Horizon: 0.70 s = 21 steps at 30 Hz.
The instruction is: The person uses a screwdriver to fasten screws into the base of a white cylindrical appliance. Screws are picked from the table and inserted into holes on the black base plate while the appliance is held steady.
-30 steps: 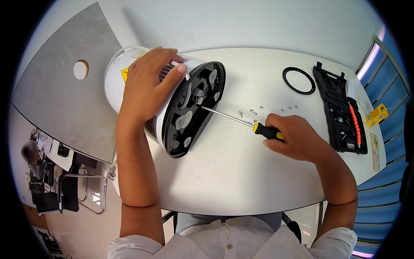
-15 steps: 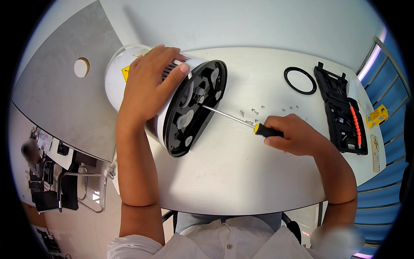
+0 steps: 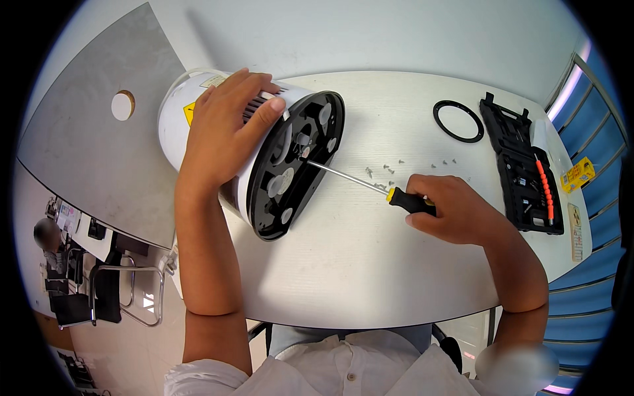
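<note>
A white, rounded electrical appliance (image 3: 173, 125) lies on its side at the left of the table, its black base (image 3: 316, 173) facing right. My left hand (image 3: 228, 125) grips the top of its body, fingers draped over it and thumb lying near the vent slots. In my right hand (image 3: 456, 210) is a screwdriver (image 3: 411, 201) with a black and yellow handle, its fingers closed round the grip. The shaft points left and its tip meets the base near the middle; the exact contact spot is too small to make out.
Several loose screws (image 3: 389, 169) lie right of the base. Farther right are a black ring (image 3: 458, 121) and an opened black tool case (image 3: 522, 175) with an orange flexible shaft (image 3: 545, 190). A yellow box (image 3: 578, 174) stands by the table's right edge, near a metal railing.
My right hand has turned slightly on the screwdriver handle, its thumb shifting. The screwdriver tip stays at the base, and my left hand keeps its place on the appliance.
</note>
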### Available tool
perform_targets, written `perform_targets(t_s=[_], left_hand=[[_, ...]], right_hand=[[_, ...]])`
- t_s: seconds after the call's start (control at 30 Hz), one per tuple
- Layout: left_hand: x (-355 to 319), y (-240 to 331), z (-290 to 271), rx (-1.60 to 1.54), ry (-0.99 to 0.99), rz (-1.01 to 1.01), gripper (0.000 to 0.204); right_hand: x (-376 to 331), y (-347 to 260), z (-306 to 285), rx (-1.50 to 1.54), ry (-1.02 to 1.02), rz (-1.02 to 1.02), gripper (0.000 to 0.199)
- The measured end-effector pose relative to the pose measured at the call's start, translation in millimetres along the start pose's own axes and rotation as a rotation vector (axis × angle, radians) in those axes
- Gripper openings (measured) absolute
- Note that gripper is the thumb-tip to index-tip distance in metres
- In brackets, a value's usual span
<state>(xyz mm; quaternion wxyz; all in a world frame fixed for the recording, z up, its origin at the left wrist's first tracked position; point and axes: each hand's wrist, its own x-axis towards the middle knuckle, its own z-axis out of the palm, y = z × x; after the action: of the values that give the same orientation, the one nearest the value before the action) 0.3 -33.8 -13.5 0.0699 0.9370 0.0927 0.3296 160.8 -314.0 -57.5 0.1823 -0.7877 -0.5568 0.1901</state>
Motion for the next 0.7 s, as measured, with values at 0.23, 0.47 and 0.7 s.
perform_targets(t_s=[0.23, 0.47, 0.7], left_hand=[[-0.5, 0.7, -0.4, -0.011, -0.018, -0.022, 0.054], [-0.1, 1.7, -1.2, -0.004, -0.017, -0.011, 0.055], [1.1, -1.7, 1.2, 0.038, 0.016, 0.044, 0.049]], right_hand=[[-5.4, -10.7, 2.5, -0.099, 0.143, 0.087, 0.019], [-13.6, -9.9, -3.9, -0.120, 0.118, 0.092, 0.026], [-13.2, -10.9, 3.6, -0.326, 0.376, -0.051, 0.025]])
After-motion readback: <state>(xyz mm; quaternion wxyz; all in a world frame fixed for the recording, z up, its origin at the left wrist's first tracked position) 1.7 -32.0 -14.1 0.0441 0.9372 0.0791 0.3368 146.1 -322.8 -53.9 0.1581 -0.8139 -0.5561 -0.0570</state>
